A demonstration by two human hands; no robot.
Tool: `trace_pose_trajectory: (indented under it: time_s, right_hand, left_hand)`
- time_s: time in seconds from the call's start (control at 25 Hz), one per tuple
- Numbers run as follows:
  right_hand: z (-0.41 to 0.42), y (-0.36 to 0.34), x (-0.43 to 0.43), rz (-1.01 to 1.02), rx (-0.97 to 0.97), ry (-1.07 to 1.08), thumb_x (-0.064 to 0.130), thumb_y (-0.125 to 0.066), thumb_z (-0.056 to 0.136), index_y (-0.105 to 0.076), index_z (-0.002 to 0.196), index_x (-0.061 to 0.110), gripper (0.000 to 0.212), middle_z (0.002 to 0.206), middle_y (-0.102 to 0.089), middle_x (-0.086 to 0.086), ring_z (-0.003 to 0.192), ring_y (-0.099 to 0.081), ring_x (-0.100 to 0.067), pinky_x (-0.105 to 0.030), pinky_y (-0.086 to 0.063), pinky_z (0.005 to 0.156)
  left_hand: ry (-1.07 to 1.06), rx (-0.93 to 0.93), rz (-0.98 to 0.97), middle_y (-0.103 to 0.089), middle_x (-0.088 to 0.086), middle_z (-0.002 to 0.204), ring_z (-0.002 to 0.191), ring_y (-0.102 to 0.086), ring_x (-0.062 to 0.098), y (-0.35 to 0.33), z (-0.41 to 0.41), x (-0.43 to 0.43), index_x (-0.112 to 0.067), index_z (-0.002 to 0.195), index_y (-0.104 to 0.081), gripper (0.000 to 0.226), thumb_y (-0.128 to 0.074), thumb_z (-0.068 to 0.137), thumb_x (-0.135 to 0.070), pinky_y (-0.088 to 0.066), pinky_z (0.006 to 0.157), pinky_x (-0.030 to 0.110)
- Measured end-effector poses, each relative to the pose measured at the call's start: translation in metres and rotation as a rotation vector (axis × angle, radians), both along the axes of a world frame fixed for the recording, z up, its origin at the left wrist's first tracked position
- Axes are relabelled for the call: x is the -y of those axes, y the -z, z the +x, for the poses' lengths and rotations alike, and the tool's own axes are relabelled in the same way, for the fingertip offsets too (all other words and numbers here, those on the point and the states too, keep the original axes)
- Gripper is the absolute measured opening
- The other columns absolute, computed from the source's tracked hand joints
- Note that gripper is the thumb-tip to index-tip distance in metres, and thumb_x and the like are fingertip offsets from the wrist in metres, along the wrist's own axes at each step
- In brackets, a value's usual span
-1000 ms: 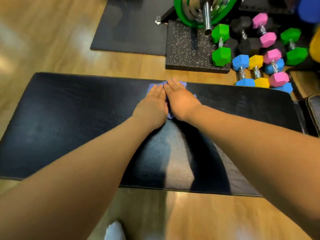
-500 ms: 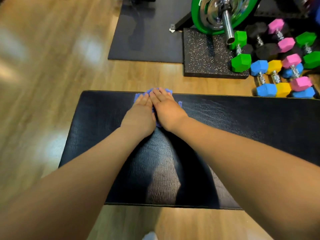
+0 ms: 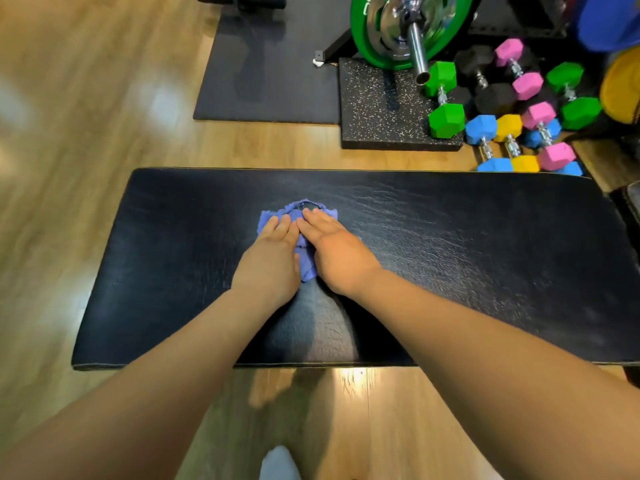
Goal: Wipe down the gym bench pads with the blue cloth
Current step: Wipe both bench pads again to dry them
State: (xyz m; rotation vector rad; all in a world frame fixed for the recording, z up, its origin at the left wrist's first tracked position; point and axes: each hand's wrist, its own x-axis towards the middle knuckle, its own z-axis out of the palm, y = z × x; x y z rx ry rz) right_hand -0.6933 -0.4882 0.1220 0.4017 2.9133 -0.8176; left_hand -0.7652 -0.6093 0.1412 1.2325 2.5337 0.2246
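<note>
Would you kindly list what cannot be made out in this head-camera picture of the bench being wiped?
All in the head view:
- The blue cloth: mostly covered by the left hand and right hand, so its full outline is hidden.
- The bench pad: near right corner cut off by the frame edge; its support is hidden beneath it.
- The neighbouring pad: only a sliver at the right edge.
- The blue object, top right: cut off, unidentifiable.

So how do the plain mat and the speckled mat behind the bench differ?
The plain mat is smooth dark grey; the speckled mat is black with pale flecks. The plain mat looks thin, the speckled mat visibly thicker at its near edge. A green dumbbell rests on the speckled mat, none on the plain mat. Both lie on the wooden floor, side by side.
</note>
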Motion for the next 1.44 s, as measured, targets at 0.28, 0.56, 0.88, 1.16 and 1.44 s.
trace_pose_trajectory:
  time_s: [0.28,0.56,0.88,1.16,1.44]
  right_hand:
    - [0.082,0.000,-0.003,-0.074,0.013,0.007,0.007,-0.049,0.092,-0.024,0.149,0.012,0.062,0.159,-0.016,-0.007,0.148,-0.008,-0.021,-0.036,-0.008,0.121]
    - [0.111,-0.004,0.011,-0.017,0.026,0.052,0.009,-0.046,0.095,-0.025,0.148,0.008,0.058,0.158,-0.017,-0.009,0.147,-0.010,-0.022,-0.026,0.002,0.119]
    - [0.140,-0.014,0.040,0.171,0.136,0.017,0.016,-0.033,0.099,-0.009,0.150,0.005,0.057,0.160,-0.005,-0.011,0.147,-0.001,-0.026,-0.034,0.001,0.120]
    - [0.065,-0.005,0.013,0.246,0.293,0.042,0.026,-0.052,0.092,-0.005,0.150,0.001,0.078,0.159,0.000,-0.017,0.147,0.002,-0.030,-0.040,0.001,0.119]
    - [0.068,0.015,0.130,0.360,-0.059,-0.049,0.009,-0.041,0.077,-0.050,0.131,-0.005,0.056,0.138,-0.050,-0.023,0.129,-0.045,-0.040,-0.050,-0.030,0.109]
  left_hand:
    - [0.055,-0.004,0.083,-0.031,0.012,0.154,0.143,-0.025,0.024,0.003,0.076,-0.002,-0.004,0.145,-0.033,0.054,-0.048,0.094,-0.015,-0.019,0.117,0.033]
    - [0.105,-0.016,0.075,-0.036,0.007,0.152,0.143,-0.029,0.022,0.002,0.099,0.004,-0.010,0.143,-0.039,0.055,-0.054,0.091,-0.011,-0.032,0.111,0.034]
    - [0.254,-0.073,0.025,-0.050,0.012,0.141,0.130,-0.048,0.027,0.003,0.109,0.036,-0.006,0.135,-0.051,0.054,-0.040,0.087,-0.028,-0.042,0.101,0.031]
    - [0.438,-0.339,-0.040,-0.046,0.033,0.136,0.130,-0.043,0.044,0.030,0.051,0.005,0.016,0.133,-0.040,0.057,-0.020,0.093,-0.019,-0.033,0.111,0.049]
    - [0.243,-0.034,0.094,-0.046,0.020,0.143,0.132,-0.045,0.033,0.012,0.048,0.136,0.005,0.135,-0.047,0.057,-0.037,0.088,-0.027,-0.033,0.111,0.037]
